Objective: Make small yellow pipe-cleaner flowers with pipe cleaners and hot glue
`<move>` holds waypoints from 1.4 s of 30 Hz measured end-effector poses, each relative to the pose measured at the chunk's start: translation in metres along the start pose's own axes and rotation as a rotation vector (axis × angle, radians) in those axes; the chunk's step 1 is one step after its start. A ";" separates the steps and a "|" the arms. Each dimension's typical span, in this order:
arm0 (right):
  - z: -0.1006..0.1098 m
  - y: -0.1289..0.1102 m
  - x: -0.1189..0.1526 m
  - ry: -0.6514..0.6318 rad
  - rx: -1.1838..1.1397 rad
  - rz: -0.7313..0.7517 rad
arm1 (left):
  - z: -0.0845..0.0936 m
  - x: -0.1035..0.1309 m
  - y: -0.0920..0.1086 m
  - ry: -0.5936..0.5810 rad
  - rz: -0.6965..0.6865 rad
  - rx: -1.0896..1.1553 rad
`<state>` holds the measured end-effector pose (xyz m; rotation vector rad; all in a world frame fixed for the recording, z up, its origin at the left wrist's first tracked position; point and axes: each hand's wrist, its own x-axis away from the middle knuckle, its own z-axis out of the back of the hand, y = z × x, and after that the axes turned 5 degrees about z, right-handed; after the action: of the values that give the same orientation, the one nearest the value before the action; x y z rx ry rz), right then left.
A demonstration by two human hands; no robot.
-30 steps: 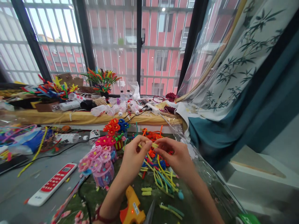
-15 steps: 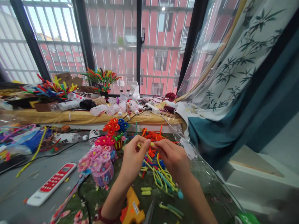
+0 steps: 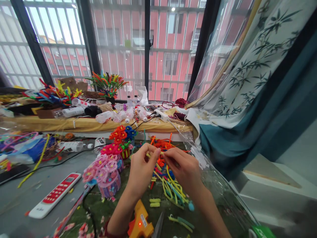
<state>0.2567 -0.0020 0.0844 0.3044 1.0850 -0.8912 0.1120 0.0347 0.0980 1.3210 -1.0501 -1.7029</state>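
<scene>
Right hand (image 3: 184, 167) brought inward, fingertips closed on the strip's three-o'clock end.
Left hand (image 3: 141, 168) pinches the thin, fuzzy yellow pipe-cleaner strip (image 3: 161, 153) between them; less shows than a second ago, so both hands seem to work one spot. Two short yellow-green fuzzy pieces (image 3: 155, 205) lie at six o'clock.

Through a wide window (image 3: 111, 59) with dark frames (image 3: 147, 43) and pale bars (image 3: 173, 50), we get daylight and see a pink building (image 3: 159, 31). Below it we have a yellow-draped sill (image 3: 86, 125), then a grey worktop (image 3: 15, 200). On our right, a white bamboo-print curtain (image 3: 235, 91) and a teal curtain (image 3: 220, 142) hang beside a pale wall (image 3: 299, 152).
</scene>
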 end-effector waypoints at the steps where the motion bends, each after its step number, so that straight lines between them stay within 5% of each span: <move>1: 0.001 0.000 0.000 -0.004 -0.002 -0.006 | 0.000 0.000 0.000 0.000 0.002 -0.003; 7: 0.010 0.012 0.002 -0.033 0.018 -0.060 | 0.004 -0.002 0.000 0.007 0.023 -0.031; 11: 0.014 0.017 0.001 -0.049 -0.174 -0.304 | 0.008 -0.003 0.000 -0.014 0.021 -0.093; 15: 0.008 0.013 -0.002 -0.201 -0.464 -0.490 | 0.008 -0.006 -0.002 -0.087 0.008 -0.194; 18: 0.001 0.013 -0.001 -0.288 -0.505 -0.503 | 0.008 -0.009 -0.007 -0.146 0.005 -0.314; 22: -0.001 0.024 0.005 -0.254 -0.306 -0.521 | 0.010 -0.012 -0.015 -0.204 0.024 -0.585; 28: 0.000 0.036 0.009 -0.237 -0.212 -0.523 | -0.006 0.007 -0.034 -0.591 0.098 -1.021; 33: -0.003 0.027 0.006 -0.268 -0.182 -0.474 | -0.029 0.023 -0.050 -0.801 0.169 -1.194; 37: -0.002 0.025 0.005 -0.283 -0.165 -0.466 | -0.037 0.029 -0.061 -0.847 0.180 -1.220; 42: -0.001 0.028 0.007 -0.280 -0.155 -0.473 | -0.041 0.038 -0.071 -0.766 0.071 -1.069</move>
<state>0.2780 0.0131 0.0723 -0.2136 0.9697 -1.2197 0.1394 0.0224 0.0134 -0.0595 -0.3523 -2.2486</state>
